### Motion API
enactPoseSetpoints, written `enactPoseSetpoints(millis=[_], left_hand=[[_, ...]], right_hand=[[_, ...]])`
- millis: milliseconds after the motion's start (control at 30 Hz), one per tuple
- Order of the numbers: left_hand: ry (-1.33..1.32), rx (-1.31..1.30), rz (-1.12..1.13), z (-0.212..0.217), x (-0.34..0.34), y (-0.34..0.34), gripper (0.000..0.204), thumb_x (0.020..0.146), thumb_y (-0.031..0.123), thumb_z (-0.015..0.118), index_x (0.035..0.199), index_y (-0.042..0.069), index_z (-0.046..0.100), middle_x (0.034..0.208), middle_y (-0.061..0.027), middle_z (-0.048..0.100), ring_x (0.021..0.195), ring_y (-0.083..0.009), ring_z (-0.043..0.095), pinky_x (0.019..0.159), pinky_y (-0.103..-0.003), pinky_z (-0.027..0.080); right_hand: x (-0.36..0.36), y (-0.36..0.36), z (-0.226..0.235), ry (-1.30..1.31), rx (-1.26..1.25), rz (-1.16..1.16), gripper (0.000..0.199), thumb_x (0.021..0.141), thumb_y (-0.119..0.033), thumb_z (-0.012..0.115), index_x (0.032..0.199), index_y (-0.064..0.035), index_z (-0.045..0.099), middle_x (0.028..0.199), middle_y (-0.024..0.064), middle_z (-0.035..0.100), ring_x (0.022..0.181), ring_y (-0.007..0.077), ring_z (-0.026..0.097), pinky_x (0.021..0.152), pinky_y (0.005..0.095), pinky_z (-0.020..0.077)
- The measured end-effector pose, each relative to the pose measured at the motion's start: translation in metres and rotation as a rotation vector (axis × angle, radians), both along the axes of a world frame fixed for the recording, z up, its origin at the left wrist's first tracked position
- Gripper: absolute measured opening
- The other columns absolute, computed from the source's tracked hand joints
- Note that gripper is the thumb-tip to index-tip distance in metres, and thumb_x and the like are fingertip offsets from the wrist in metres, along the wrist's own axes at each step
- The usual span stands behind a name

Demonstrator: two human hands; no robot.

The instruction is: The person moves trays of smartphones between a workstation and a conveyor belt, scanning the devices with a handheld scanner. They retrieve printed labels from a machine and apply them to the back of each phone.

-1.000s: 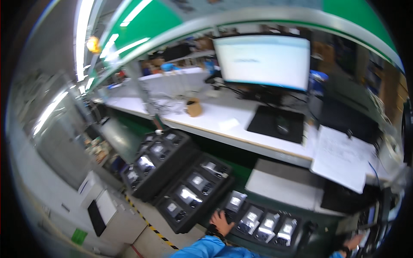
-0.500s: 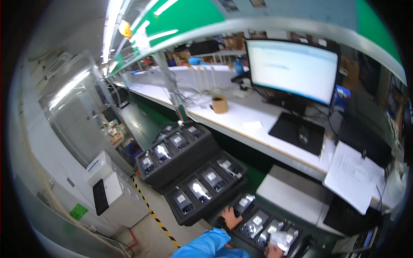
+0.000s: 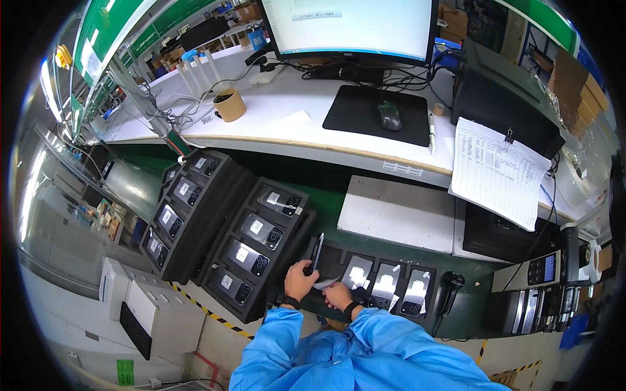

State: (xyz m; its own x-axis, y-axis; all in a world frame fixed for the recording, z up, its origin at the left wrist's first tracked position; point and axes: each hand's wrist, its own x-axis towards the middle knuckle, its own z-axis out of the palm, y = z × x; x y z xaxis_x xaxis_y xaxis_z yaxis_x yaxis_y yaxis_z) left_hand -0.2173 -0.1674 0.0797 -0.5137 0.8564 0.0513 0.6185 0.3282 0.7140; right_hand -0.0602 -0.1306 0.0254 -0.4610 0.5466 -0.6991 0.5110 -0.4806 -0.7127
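Observation:
My left hand (image 3: 299, 281) grips a smartphone (image 3: 317, 250), which stands almost edge-on above the left end of a black foam tray (image 3: 334, 255). Beside it my right hand (image 3: 338, 296) has its fingers closed on a pale, thin piece of plastic film (image 3: 325, 284). Whether the film touches the phone, I cannot tell. Three more smartphones lie in the tray's other slots: one close to my right hand (image 3: 357, 272), a middle one (image 3: 386, 281) and one at the right (image 3: 416, 291). A dark handheld scanner (image 3: 451, 291) rests right of the tray.
Stacked foam trays (image 3: 215, 277) with bagged phones stand at the left. Behind, a white bench (image 3: 287, 140) carries a monitor (image 3: 349, 29), a mouse (image 3: 389, 115), a tape roll (image 3: 229, 105) and clipped papers (image 3: 495, 173). A label printer (image 3: 528, 274) sits at the right.
My view has swung right and down. My left hand has lifted a smartphone from the tray's left slot. My right hand has moved from the tray's right end to beside my left.

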Motion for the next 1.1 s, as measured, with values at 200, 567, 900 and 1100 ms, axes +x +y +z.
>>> enactPoseSetpoints(millis=[200, 567, 900, 1100], left_hand=[[0.086, 0.002, 0.008, -0.001, -0.001, 0.005, 0.028, 0.079, 0.025, 0.078, 0.095, 0.003, 0.071, 0.095, -0.0147, 0.071, 0.093, -0.0374, 0.069, 0.079, -0.047, 0.056], [0.433, 0.067, -0.105, -0.017, 0.035, -0.027, 0.024, 0.07, 0.018, 0.077, 0.085, 0.007, 0.063, 0.111, -0.0063, 0.068, 0.108, -0.0326, 0.063, 0.087, -0.048, 0.052], [0.551, -0.086, -0.091, -0.031, 0.053, -0.003, 0.035, 0.074, 0.033, 0.081, 0.09, 0.003, 0.074, 0.126, -0.0119, 0.064, 0.127, -0.0357, 0.054, 0.112, -0.058, 0.037], [0.572, -0.235, 0.121, -0.034, 0.06, 0.023, 0.035, 0.077, 0.042, 0.077, 0.081, 0.008, 0.079, 0.119, -0.0111, 0.063, 0.119, -0.0342, 0.054, 0.103, -0.052, 0.043]], right_hand=[[-0.004, -0.003, -0.004, -0.204, -0.011, -0.011, 0.022, 0.09, -0.019, 0.058, 0.081, -0.0031, 0.071, 0.063, 0.0114, 0.069, 0.049, 0.0254, 0.068, 0.047, 0.0374, 0.0554], [0.013, -0.008, 0.024, -0.137, 0.118, 0.185, 0.047, 0.091, -0.042, 0.065, 0.066, -0.0031, 0.072, 0.057, 0.0061, 0.068, 0.043, 0.0174, 0.064, 0.044, 0.0334, 0.0537], [0.253, -0.031, 0.023, -0.33, 0.787, -0.618, 0.012, 0.088, -0.016, 0.071, 0.09, -0.0056, 0.077, 0.084, 0.0156, 0.074, 0.079, 0.029, 0.073, 0.074, 0.0394, 0.0573], [0.315, -0.025, 0.003, -0.714, 0.796, -0.697, 0.04, 0.082, -0.02, 0.074, 0.118, -0.0063, 0.066, 0.113, 0.0217, 0.064, 0.105, 0.0426, 0.059, 0.096, 0.0499, 0.0472]])
